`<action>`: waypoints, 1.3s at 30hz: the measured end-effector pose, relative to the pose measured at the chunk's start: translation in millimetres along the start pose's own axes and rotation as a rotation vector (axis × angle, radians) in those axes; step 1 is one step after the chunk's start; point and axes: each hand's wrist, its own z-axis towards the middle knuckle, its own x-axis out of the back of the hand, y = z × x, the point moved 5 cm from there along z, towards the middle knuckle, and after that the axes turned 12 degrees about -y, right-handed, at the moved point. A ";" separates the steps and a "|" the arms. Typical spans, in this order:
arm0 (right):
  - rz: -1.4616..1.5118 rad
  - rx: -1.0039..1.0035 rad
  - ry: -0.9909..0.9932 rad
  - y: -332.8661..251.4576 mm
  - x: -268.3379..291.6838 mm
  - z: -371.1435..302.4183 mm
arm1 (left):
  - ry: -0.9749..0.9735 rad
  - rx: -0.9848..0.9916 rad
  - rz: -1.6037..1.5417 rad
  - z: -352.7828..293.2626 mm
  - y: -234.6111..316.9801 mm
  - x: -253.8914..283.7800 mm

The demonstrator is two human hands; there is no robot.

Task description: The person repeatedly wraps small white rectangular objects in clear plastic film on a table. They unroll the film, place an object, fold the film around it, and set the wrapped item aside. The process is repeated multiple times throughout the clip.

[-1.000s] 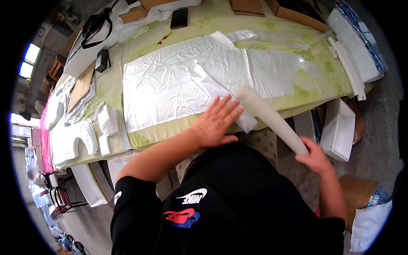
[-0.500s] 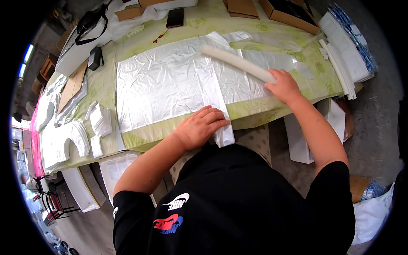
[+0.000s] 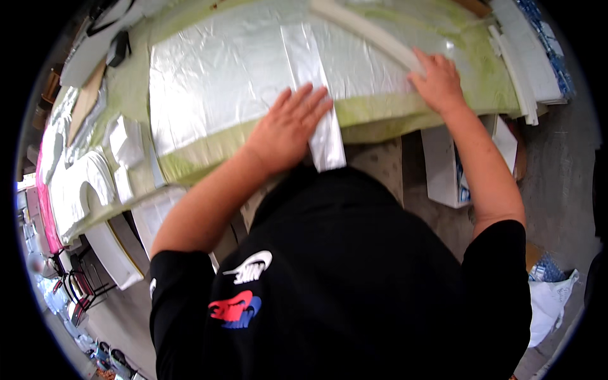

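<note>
A thin, shiny white plastic sheet [image 3: 215, 76] lies spread and creased over the table. Across it runs a narrow folded white plastic strip [image 3: 329, 139], whose near end hangs over the front edge by my body. My left hand [image 3: 285, 130] rests flat on the strip, palm down, fingers stretched and slightly apart. On the right, my right hand [image 3: 438, 82] grips the near end of a long whitish rod or tube [image 3: 367, 31]. This rod slants away to the far left above the sheet, and its far end reaches the picture's top edge.
A patterned green cloth [image 3: 373, 126] covers the table. Folded white pieces [image 3: 125, 142], a cardboard piece [image 3: 87, 104] and a dark box-shaped object [image 3: 118, 49] lie left. White rolls [image 3: 516, 82] stand at the right edge. Below are white boxes [image 3: 443, 168].
My view has shifted, so the table sits higher in the picture and the phone has left it. My left hand's fingers have straightened and spread on the strip. My right hand still grips the rod.
</note>
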 end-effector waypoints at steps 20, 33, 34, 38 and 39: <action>0.486 0.917 0.045 -143.0 -33.1 -81.7 | -0.062 0.058 -0.061 2.6 0.6 5.1; 0.528 0.823 0.169 -153.5 -31.6 -80.8 | -0.021 0.085 -0.167 3.2 -0.9 6.2; 0.514 0.819 0.167 -155.4 -32.0 -80.9 | -0.019 0.093 -0.179 3.1 -1.2 6.3; 0.553 0.870 0.142 -157.5 -28.7 -83.0 | -0.008 0.091 -0.157 2.1 -2.0 6.0; 0.587 0.901 0.131 -156.8 -26.1 -84.3 | -0.022 0.088 -0.141 2.7 -1.0 7.6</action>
